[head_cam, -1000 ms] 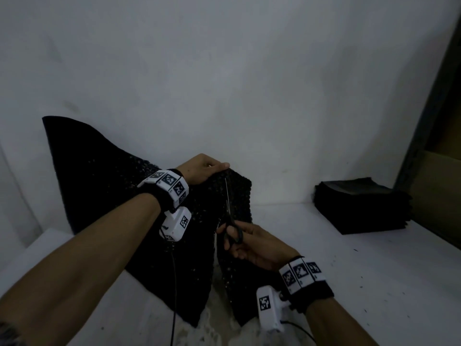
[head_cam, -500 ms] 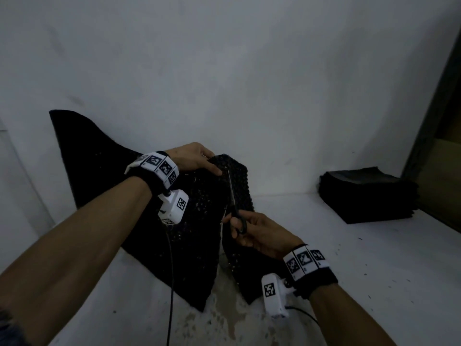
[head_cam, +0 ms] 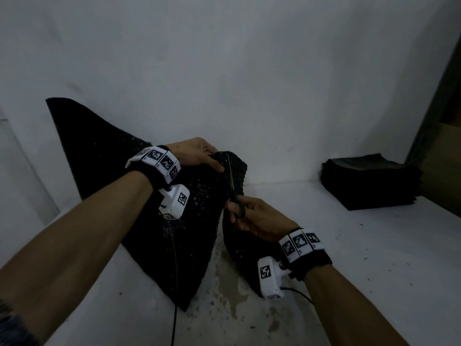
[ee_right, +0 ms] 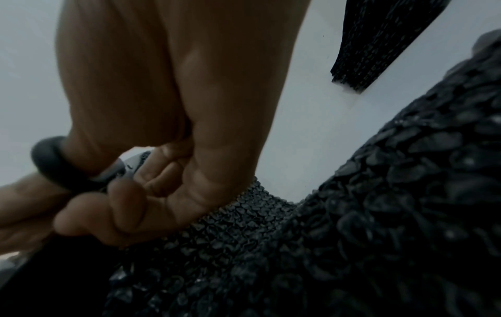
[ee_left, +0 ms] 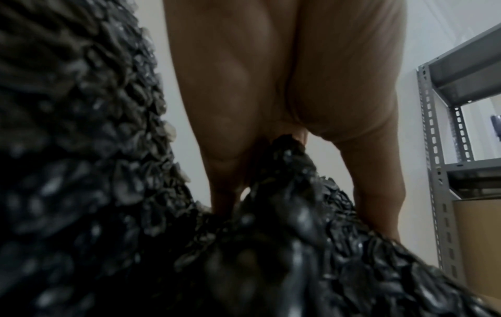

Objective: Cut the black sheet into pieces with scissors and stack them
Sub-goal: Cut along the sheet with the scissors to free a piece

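Black bubble-textured sheet (head_cam: pixel 104 176) is held up from the white tabletop (head_cam: pixel 361 258), its far corner leaning against the wall. A cut is seen running from the near edge almost to the top edge, so the strip on the right is judged nearly severed; only a short bridge at the top is left. The top edge is pinched by the left hand (head_cam: pixel 197 153) just beside the blades. The scissors (head_cam: pixel 234 193) are gripped by the right hand (head_cam: pixel 257 218), thumb through one black loop; the blades appear nearly closed. A stack of cut black pieces (head_cam: pixel 371 181) is already laid well apart to the right. Much of the sheet is still uncut, so several pieces remain to be made and stacked. Counted: one sheet, one pair of scissors, one stack, two hands.
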The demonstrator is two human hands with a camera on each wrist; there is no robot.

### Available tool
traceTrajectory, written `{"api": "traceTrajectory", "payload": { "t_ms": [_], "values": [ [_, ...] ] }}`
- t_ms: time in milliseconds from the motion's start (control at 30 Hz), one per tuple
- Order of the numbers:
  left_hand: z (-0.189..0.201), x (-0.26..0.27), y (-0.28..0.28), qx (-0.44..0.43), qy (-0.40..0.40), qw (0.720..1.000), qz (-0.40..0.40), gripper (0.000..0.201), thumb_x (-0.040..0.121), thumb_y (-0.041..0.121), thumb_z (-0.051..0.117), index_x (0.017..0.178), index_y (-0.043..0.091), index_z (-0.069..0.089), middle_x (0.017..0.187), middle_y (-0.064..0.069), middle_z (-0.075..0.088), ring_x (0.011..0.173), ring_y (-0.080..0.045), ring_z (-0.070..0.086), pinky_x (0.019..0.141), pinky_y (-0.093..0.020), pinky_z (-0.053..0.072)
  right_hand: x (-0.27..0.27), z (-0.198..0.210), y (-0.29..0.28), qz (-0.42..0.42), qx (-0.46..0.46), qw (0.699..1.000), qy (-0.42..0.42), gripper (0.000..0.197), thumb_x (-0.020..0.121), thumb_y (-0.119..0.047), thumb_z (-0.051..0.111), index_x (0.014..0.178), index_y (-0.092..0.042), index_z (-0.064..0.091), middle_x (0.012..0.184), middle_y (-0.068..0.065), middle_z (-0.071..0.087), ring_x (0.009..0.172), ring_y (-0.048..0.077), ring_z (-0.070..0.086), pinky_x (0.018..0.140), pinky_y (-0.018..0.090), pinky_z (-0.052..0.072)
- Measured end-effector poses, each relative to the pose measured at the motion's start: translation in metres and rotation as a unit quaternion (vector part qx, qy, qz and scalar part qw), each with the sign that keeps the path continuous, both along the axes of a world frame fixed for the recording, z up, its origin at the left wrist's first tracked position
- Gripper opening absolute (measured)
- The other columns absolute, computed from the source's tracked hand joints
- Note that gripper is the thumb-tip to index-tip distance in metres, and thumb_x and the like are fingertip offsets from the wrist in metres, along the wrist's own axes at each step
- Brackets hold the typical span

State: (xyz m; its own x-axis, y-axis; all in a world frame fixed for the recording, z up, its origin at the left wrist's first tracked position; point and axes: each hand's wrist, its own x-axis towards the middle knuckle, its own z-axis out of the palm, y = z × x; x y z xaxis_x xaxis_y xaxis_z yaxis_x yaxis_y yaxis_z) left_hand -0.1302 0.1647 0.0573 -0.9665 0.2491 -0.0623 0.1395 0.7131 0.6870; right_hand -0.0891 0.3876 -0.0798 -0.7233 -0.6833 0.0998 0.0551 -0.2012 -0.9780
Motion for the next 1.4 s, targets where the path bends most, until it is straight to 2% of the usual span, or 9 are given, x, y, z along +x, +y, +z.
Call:
{"api": "traceTrajectory", "payload": {
  "t_ms": [133, 300, 433, 600, 767, 1033, 1167, 1267, 1400],
  "values": [
    [-0.002, 0.002, -0.003, 0.007, -0.016, 1.0, -0.003, 0.043, 0.063, 0.033, 0.091, 0.097, 0.01, 0.078, 0.099, -0.015, 0.076, 0.098, -0.039, 0.07, 0.094, -0.054, 0.054, -0.002, 0.001, -0.004, -0.011, 0.018, 1.0, -0.001, 0.052, 0.09, -0.029, 0.068, 0.121, 0.011, 0.057, 0.077, 0.007, 0.059, 0.058, 0.014, 0.048, 0.052, 0.019, 0.041],
    [-0.002, 0.004, -0.005, 0.026, -0.034, 0.999, -0.019, 0.058, 0.054, 0.04, 0.091, 0.103, 0.012, 0.077, 0.103, -0.012, 0.076, 0.1, -0.035, 0.071, 0.097, -0.05, 0.054, -0.007, 0.009, -0.004, -0.005, 0.032, 0.999, 0.006, 0.055, 0.089, -0.03, 0.068, 0.127, 0.009, 0.057, 0.078, 0.007, 0.061, 0.058, 0.013, 0.049, 0.052, 0.019, 0.041],
    [-0.003, 0.004, -0.002, 0.014, -0.028, 0.999, -0.03, 0.051, 0.062, 0.035, 0.091, 0.104, 0.01, 0.076, 0.101, -0.008, 0.076, 0.098, -0.03, 0.072, 0.097, -0.047, 0.054, -0.009, 0.014, -0.006, -0.004, 0.027, 1.0, 0.01, 0.051, 0.087, -0.033, 0.068, 0.121, 0.004, 0.059, 0.077, 0.006, 0.061, 0.056, 0.013, 0.05, 0.052, 0.019, 0.04],
    [-0.003, 0.007, 0.001, 0.006, -0.03, 0.999, -0.037, 0.027, 0.076, 0.019, 0.085, 0.1, 0.009, 0.078, 0.098, -0.011, 0.077, 0.094, -0.033, 0.072, 0.092, -0.044, 0.057, -0.012, 0.014, -0.006, -0.02, 0.023, 0.999, 0.031, 0.014, 0.095, -0.021, 0.064, 0.089, -0.01, 0.062, 0.073, 0.008, 0.056, 0.05, 0.012, 0.044, 0.047, 0.019, 0.034],
    [-0.007, 0.006, -0.001, -0.02, -0.033, 0.999, -0.027, 0.025, 0.075, 0.028, 0.086, 0.097, 0.018, 0.079, 0.098, -0.004, 0.077, 0.093, -0.026, 0.073, 0.091, -0.042, 0.058, -0.016, 0.021, -0.008, -0.031, 0.029, 0.998, 0.036, 0.022, 0.089, -0.03, 0.072, 0.096, -0.01, 0.068, 0.074, 0.008, 0.059, 0.058, 0.018, 0.045, 0.051, 0.023, 0.034],
    [-0.046, -0.013, 0.0, -0.209, 0.157, 0.96, 0.101, 0.035, 0.082, 0.029, 0.078, 0.112, 0.016, 0.065, 0.108, -0.003, 0.069, 0.101, -0.021, 0.064, 0.085, -0.029, 0.05, -0.02, 0.033, -0.018, -0.149, 0.073, 0.982, 0.095, 0.041, 0.091, -0.032, 0.073, 0.108, 0.004, 0.062, 0.078, 0.014, 0.069, 0.054, 0.02, 0.054, 0.049, 0.028, 0.039],
    [-0.055, 0.0, 0.017, -0.078, 0.293, 0.944, 0.129, 0.038, 0.096, 0.047, 0.058, 0.099, 0.012, 0.072, 0.104, -0.007, 0.068, 0.099, -0.022, 0.063, 0.09, -0.035, 0.049, -0.02, 0.037, -0.022, -0.198, 0.069, 0.974, 0.083, 0.04, 0.086, -0.035, 0.078, 0.095, -0.012, 0.046, 0.082, 0.022, 0.073, 0.052, 0.023, 0.055, 0.044, 0.027, 0.039],
    [-0.051, 0.027, 0.046, 0.081, 0.069, 0.993, 0.046, 0.063, 0.091, 0.068, 0.051, 0.092, 0.009, 0.07, 0.086, -0.015, 0.073, 0.08, -0.026, 0.066, 0.081, -0.036, 0.053, -0.022, 0.04, -0.025, -0.24, 0.087, 0.959, 0.123, 0.032, 0.085, -0.029, 0.071, 0.088, -0.008, 0.048, 0.075, 0.018, 0.073, 0.051, 0.025, 0.06, 0.045, 0.027, 0.042],
    [-0.062, 0.048, 0.06, 0.31, -0.066, 0.947, 0.045, 0.035, 0.095, 0.039, 0.064, 0.097, 0.004, 0.066, 0.075, -0.016, 0.059, 0.065, -0.026, 0.058, 0.078, -0.047, 0.059, -0.023, 0.041, -0.032, -0.26, 0.122, 0.948, 0.134, 0.013, 0.081, -0.017, 0.067, 0.085, -0.006, 0.071, 0.07, 0.016, 0.073, 0.059, 0.027, 0.068, 0.055, 0.033, 0.054]
  ]
}}
